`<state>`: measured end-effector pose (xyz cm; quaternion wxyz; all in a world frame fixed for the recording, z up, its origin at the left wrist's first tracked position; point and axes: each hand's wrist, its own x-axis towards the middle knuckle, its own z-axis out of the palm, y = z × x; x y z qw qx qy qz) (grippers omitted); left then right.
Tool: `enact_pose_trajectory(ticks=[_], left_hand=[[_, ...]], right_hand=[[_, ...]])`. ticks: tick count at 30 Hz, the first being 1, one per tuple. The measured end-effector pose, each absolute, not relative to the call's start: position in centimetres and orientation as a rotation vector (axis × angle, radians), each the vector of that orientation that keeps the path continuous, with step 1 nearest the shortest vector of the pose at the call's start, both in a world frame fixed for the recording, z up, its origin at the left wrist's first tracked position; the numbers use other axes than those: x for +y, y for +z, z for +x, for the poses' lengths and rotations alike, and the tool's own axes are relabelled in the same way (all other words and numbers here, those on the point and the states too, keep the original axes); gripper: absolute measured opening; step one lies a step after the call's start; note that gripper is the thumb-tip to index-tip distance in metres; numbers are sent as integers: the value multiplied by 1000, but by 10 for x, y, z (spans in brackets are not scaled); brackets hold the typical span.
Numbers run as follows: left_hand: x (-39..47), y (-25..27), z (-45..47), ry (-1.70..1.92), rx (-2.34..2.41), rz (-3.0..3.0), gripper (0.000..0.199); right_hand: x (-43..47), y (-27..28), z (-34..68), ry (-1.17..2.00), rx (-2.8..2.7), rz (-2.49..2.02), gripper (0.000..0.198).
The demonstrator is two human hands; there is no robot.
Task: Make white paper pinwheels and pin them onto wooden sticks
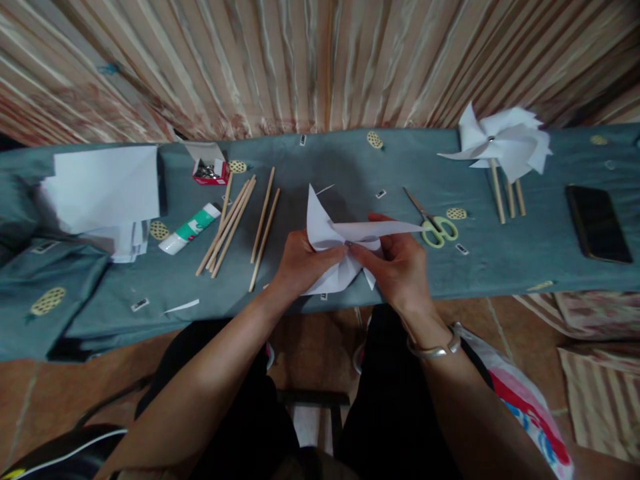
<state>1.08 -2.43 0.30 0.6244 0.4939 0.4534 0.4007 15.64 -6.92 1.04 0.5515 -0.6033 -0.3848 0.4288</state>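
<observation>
A white paper pinwheel (355,231) is held between both my hands over the front part of the table. My left hand (305,262) grips its left side, the thumb reaching to the centre. From the right, my right hand (403,263) holds it too, its thumb pressed at the middle beside a small metal fastener (349,245). The fingers beneath the paper are partly hidden. Just right of the pinwheel lie green-handled scissors (437,230). Several wooden sticks (234,227) rest to the left of my left hand.
On the left are stacked white paper sheets (107,183), a glue stick (190,229) and a red box of metal fasteners (210,171). Finished-looking paper pinwheels on sticks (505,143) and a black phone (599,223) lie right. A curtain (320,67) hangs behind the cloth-covered table (345,157).
</observation>
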Motion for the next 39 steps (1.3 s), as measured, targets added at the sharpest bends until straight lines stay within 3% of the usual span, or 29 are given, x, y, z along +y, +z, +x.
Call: enact_pose_trajectory(ticks=[39], left_hand=[[-22,-4,8,923,1097,1209,21]], right_hand=[[-68,6,159,1043,-911,-1453,51]])
